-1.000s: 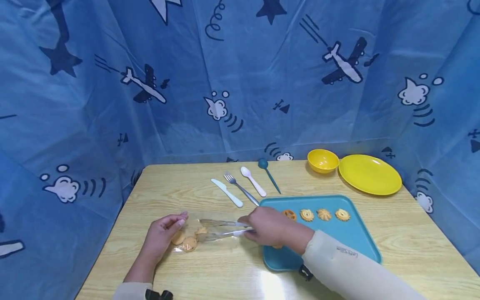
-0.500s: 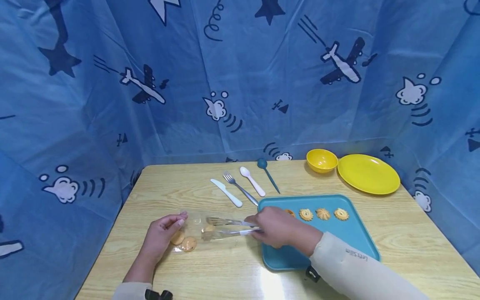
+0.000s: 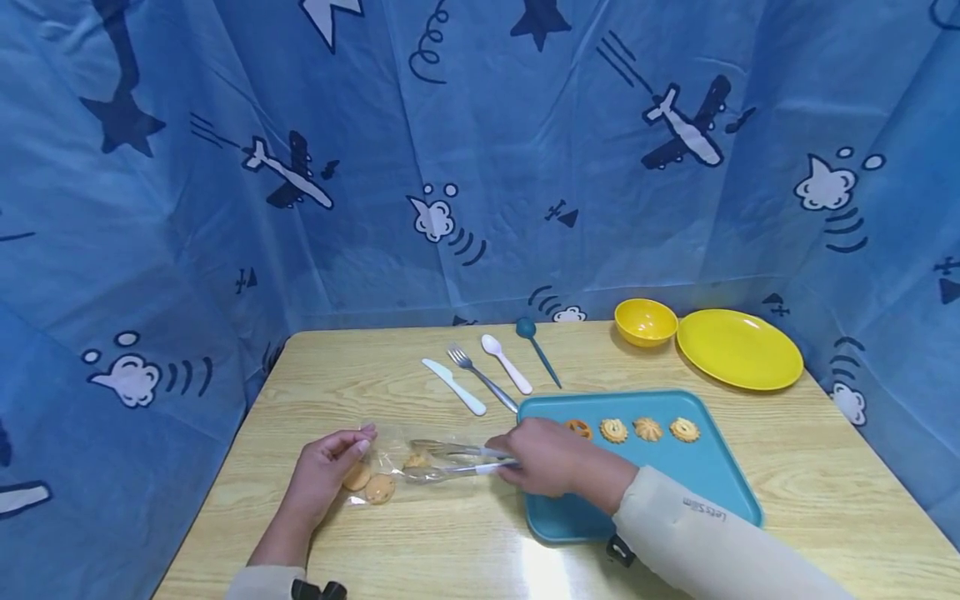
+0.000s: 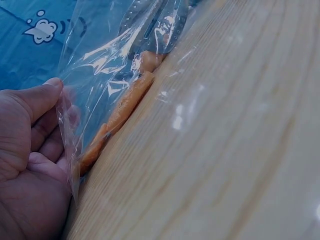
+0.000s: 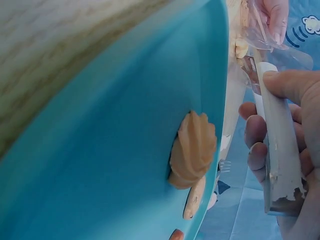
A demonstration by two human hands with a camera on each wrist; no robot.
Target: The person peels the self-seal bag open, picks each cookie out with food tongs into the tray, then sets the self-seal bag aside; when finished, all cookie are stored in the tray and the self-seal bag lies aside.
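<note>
My left hand [image 3: 322, 467] pinches the edge of a clear plastic bag [image 4: 95, 75] lying on the table at the left. Two flat round cookies [image 3: 380, 489] lie inside the bag near that hand. My right hand [image 3: 543, 457] holds metal tongs [image 3: 438, 475] with white grips [image 5: 277, 145]. The tongs' ends reach into the bag, one on either side of another cookie [image 3: 416, 461]. Whether they squeeze it, I cannot tell. In the left wrist view, the perforated tong ends [image 4: 167, 30] show blurred through the plastic, just beyond the cookies.
A blue tray [image 3: 697, 487] under my right forearm bears a pretzel [image 3: 579, 429] and several piped cookies [image 3: 648, 429] in a row. Behind are a knife [image 3: 453, 386], fork [image 3: 483, 377], pink spoon [image 3: 507, 364], dark teal spoon [image 3: 538, 352], yellow bowl [image 3: 646, 323] and yellow plate [image 3: 738, 350].
The tongs have shifted slightly right inside the bag, and the cookie between their ends has moved right, away from the other two. My left hand has stayed in place.
</note>
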